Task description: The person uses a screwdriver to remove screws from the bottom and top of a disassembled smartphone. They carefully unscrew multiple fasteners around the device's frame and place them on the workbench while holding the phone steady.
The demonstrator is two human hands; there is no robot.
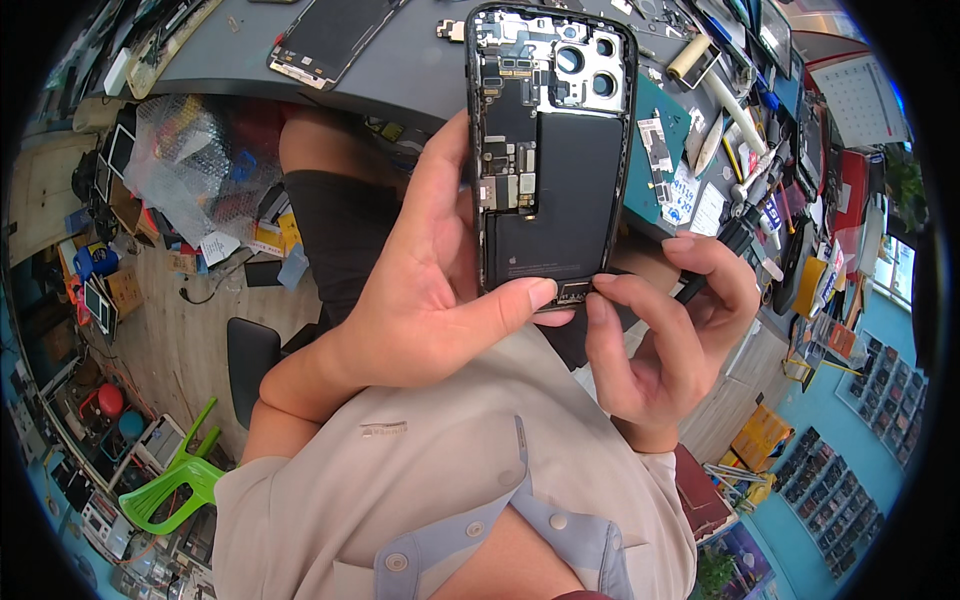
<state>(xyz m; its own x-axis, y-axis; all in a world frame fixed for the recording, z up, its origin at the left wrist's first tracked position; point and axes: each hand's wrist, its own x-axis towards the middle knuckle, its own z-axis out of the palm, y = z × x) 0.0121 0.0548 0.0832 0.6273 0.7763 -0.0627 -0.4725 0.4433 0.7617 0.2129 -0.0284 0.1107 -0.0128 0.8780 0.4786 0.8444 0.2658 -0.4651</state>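
Observation:
An opened smartphone (572, 180) stands upright in front of me with its insides facing me. Its camera openings are at the top, a dark battery (580, 170) fills the right side, and circuit boards run down the left. My left hand (415, 310) holds the phone from the left, thumb across the lower edge and the other fingers behind it. At the phone's lower right corner is my right hand (675, 340), thumb and index fingertip brought together in a pinch. Whatever may be between them is too small to make out. The other right fingers are curled.
A phone screen panel (335, 40) lies on the grey desk (225, 55) beyond. On the right, a teal mat (655, 110) carries small parts beside tools and a white-handled hammer-like tool (735, 115). Bubble wrap (190, 150) and a green chair (175, 490) are on the left.

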